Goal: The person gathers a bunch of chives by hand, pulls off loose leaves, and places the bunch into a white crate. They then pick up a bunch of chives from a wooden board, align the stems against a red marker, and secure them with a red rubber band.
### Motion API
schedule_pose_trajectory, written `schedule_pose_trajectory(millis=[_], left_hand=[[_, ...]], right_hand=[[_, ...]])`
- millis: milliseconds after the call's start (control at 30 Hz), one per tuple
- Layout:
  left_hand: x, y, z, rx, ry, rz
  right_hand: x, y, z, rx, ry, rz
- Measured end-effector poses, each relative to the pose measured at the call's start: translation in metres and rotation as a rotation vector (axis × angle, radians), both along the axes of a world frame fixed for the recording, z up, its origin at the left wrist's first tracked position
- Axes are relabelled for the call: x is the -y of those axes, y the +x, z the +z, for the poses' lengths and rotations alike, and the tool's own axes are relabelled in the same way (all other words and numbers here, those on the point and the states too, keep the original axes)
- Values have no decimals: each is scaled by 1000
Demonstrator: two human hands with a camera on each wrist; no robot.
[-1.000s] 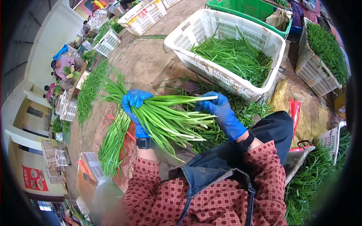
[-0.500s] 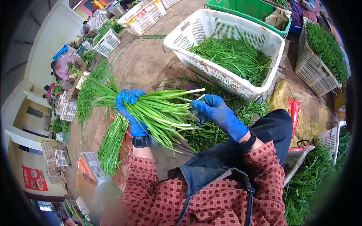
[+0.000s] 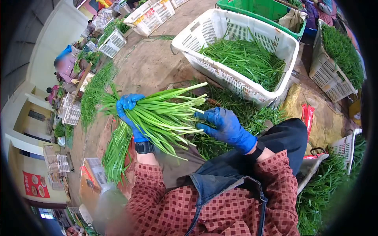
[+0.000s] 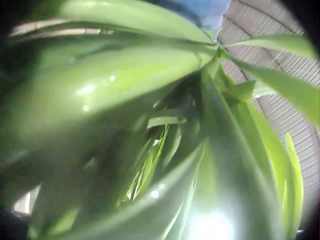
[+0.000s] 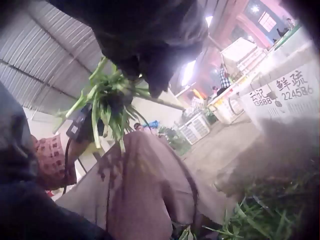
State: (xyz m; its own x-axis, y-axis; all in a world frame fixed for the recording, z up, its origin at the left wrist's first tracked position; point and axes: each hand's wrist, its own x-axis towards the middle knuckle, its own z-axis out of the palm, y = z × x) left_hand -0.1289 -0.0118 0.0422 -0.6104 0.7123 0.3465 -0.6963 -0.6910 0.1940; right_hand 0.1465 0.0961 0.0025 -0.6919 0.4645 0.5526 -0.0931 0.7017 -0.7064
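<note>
My blue-gloved left hand (image 3: 132,114) grips a bunch of garlic chives (image 3: 165,114), its pale cut ends fanned out to the right. Long green leaves (image 4: 250,115) fill the left wrist view and hide that hand's fingers. My right hand (image 3: 224,128), also gloved in blue, is just right of the stalk ends, its fingers loosely bent with no stalk visible between them. In the right wrist view the right hand (image 5: 150,45) is a dark shape above the stalk ends (image 5: 102,100). A second pile of chives (image 3: 118,153) lies below the left hand.
A white slatted crate (image 3: 232,80) with loose greens stands in front, a green crate (image 3: 256,11) behind it. Loose leaves (image 3: 220,147) cover the floor by my knee (image 3: 289,129). More crates of greens (image 3: 330,74) are at the right. People (image 3: 67,69) work at the far left.
The bunch and my left hand have shifted slightly left. My right hand has come away from the long pale stalk end it was at and moved lower, its fingers looser.
</note>
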Motion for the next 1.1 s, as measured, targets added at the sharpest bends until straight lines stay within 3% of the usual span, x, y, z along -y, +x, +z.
schedule_pose_trajectory(millis=[267, 333, 367, 400, 467, 667, 733, 800, 867, 933, 967, 1033, 1067, 1100], left_hand=[[-3, 9, 3, -76, 54, -68], [-3, 11, 2, -54, 45, -65], [-2, 12, 2, -33, 38, -61], [-2, 10, 2, -34, 40, -58], [0, 6, -2, -21, 64, -71], [6, -9, 3, -10, 116, -17], [5, -15, 5, -26, 123, -1], [5, -16, 7, 18, 83, 52], [-2, -8, 19, 13, 131, 5], [-3, -8, 19, -80, 177, -3], [-2, -8, 20, -61, 136, 14], [-1, -1, 29, -25, 115, -3], [0, 1, 32, -29, 115, -4], [1, 3, 32, -40, 85, 8]], right_hand=[[10, -19, -32, -40, -260, -17], [11, -19, -25, -38, -469, -34], [13, -17, -19, -105, -842, 90], [11, -18, -19, -105, -841, 93], [4, -17, -23, -351, -1077, 124], [-55, 30, 1, -147, -1134, 70], [-66, 37, -14, -113, -1080, 184], [-63, 34, -31, 338, -1076, 268], [-46, 22, -88, 1066, -15, -199], [-43, 9, -64, 740, -312, -163], [-45, 7, -61, 745, -312, -159], [-50, 2, -51, 396, -340, -182], [-43, 1, -45, 392, -340, -182], [-29, 1, -33, 96, -463, -19]])
